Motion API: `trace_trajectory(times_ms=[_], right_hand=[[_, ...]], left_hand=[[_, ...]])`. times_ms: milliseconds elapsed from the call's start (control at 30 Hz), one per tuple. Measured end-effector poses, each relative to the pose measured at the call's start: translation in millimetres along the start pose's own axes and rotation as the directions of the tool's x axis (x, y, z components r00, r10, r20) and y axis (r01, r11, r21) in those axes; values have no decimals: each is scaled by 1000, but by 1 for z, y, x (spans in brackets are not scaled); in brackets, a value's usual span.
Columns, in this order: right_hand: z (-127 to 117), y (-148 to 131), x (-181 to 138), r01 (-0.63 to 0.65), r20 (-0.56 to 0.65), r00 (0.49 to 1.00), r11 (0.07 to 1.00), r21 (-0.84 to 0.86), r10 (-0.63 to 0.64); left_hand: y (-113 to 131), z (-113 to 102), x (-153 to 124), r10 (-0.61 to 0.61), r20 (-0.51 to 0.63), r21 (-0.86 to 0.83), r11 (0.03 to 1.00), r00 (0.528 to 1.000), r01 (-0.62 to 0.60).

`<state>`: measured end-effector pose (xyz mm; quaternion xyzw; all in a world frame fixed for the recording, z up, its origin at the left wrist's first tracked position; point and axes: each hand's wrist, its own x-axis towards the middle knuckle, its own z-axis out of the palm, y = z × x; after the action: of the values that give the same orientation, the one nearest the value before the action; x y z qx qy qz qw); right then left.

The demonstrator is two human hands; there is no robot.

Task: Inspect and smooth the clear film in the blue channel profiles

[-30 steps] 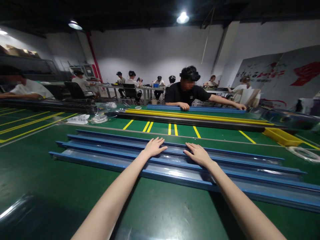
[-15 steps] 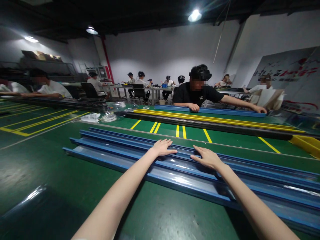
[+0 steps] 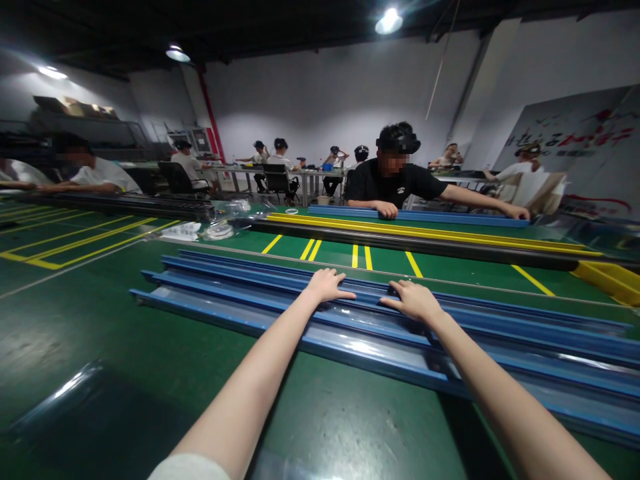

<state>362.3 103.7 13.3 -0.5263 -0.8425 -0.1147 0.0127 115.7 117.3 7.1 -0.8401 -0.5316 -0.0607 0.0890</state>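
Several long blue channel strips point(image 3: 240, 300) lie side by side across the green table point(image 3: 150, 373) in front of me. My left hand point(image 3: 327, 285) rests on the far strips, fingers curled over a raised edge. My right hand point(image 3: 414, 300) sits a hand's width to the right on the same strips, its fingers bent over the edge too. Both arms reach forward from the bottom of the view.
Across the table a person in a black shirt point(image 3: 387, 183) presses both hands on another blue strip point(image 3: 425, 217), beside yellow point(image 3: 425, 232) and black strips. Plastic wrap point(image 3: 215, 231) lies at the left. A yellow tray point(image 3: 607, 280) sits at right. More people sit at tables behind.
Both hands have slid slightly away from me and their fingers have curled from flat onto the strip's edge. The view has shifted a little.
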Motion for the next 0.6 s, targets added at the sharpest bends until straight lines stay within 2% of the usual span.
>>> trace_trajectory(times_ms=[100,200,367,533,600], right_hand=[[-4,1,-5,30,-131,990,993,-111,-45],[-10,1,-11,33,-212,975,984,-176,-70],[-27,-3,-20,12,-305,949,974,-228,-84],[-56,-14,-30,-7,-358,930,970,-245,-84],[-68,-21,-38,-12,-354,933,973,-230,-72]], left_hand=[[1,0,-4,54,-154,73,996,987,-44],[1,-3,-7,122,-258,114,989,959,-95],[-2,-18,-12,174,-323,167,978,930,-125],[-7,-45,-23,212,-391,206,968,895,-140],[-8,-56,-31,213,-390,202,969,896,-143]])
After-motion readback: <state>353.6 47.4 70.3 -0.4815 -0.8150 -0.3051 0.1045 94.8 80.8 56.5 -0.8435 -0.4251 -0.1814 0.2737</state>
